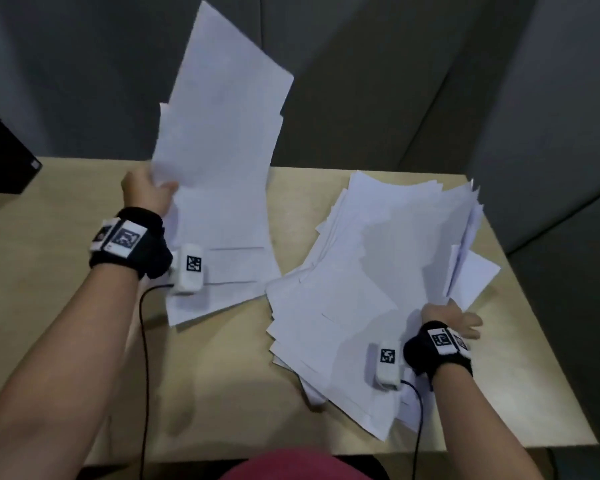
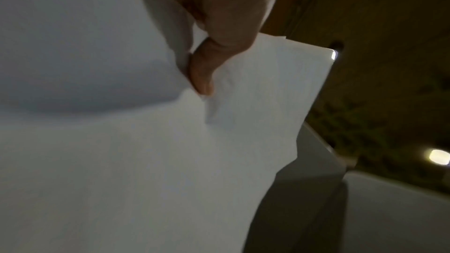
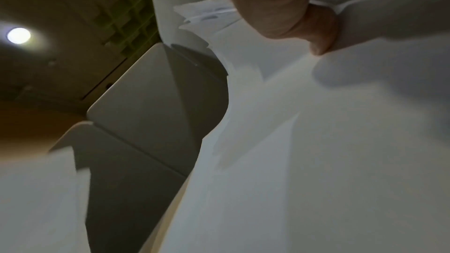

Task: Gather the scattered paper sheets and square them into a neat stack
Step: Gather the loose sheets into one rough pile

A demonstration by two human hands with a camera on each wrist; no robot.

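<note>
Holding two floppy bunches by one edge each looks risky imo. Left hand (image 1: 146, 192) pinches a fanned batch (image 1: 219, 109) raised toward 11 o'clock; right hand (image 1: 447, 318) at 4 o'clock pinches the messy pile (image 1: 371, 268), partly lifted off the table (image 1: 49, 258). Both thumb pinches look narrow, so loose sheets could slide out, and merging the bunches while they're this skewed could crumple corners.

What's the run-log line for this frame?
left hand: holds raised sheets | right hand: lifting edge of fanned pile | table: two unsquared groups
</note>
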